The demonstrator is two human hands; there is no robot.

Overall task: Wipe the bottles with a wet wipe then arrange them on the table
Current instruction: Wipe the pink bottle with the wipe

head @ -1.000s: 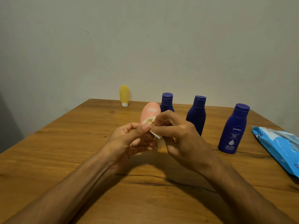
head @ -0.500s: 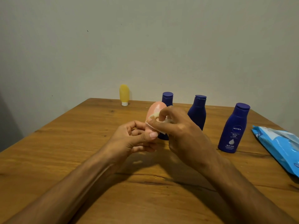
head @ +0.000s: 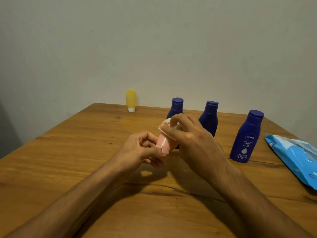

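The left hand [head: 142, 152] holds the pink bottle [head: 165, 143] up over the surface [head: 68, 152]. Its fingers [head: 159, 149] are clamped on the bottle's low end, so the bottle cannot slip while it is rubbed. The right hand [head: 193, 145] has its fingers [head: 176, 117] pinched on the wet wipe [head: 165, 125]. The wipe is pressed over the top part of the pink bottle to clean it.

Behind the hands stand the far blue bottle [head: 176, 109], the middle blue bottle [head: 209, 117] and the near blue bottle [head: 247, 136], upright and apart. The yellow bottle [head: 131, 100] stands far back by the wall. The wipe pack [head: 295, 157] lies on the right, close enough to grab a new wipe. I think the pink bottle is not clean all over yet.
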